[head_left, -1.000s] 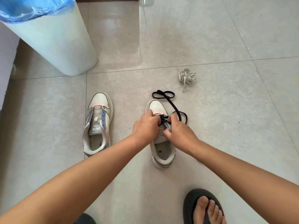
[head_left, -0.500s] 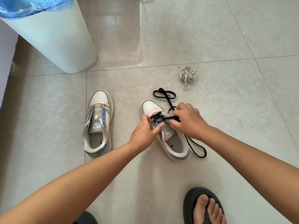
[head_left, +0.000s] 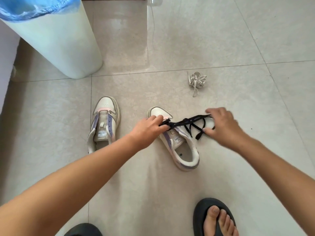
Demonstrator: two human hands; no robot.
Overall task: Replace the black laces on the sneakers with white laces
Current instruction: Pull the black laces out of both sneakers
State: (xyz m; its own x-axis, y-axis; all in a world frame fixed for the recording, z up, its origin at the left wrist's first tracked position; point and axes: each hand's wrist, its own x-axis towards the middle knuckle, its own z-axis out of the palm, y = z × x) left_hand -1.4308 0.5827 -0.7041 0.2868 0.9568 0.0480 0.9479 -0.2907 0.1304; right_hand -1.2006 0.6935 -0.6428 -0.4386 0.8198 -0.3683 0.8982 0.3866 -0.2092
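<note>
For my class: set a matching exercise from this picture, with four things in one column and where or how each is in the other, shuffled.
1. black lace
2. white laces
3. left sneaker
4. bin

a. bundled on the floor, untouched
b. lined with a blue bag
c. stretched between both hands
d. has no lace

Pairs: 1-c, 2-a, 3-d, 4-b

— What's the floor (head_left: 221,31) like?
— Pale beige glossy tiles with thin dark grout lines, light glaring off them at the top.
— And furniture?
— A white bin (head_left: 56,43) with a blue liner (head_left: 30,5), far left.
</note>
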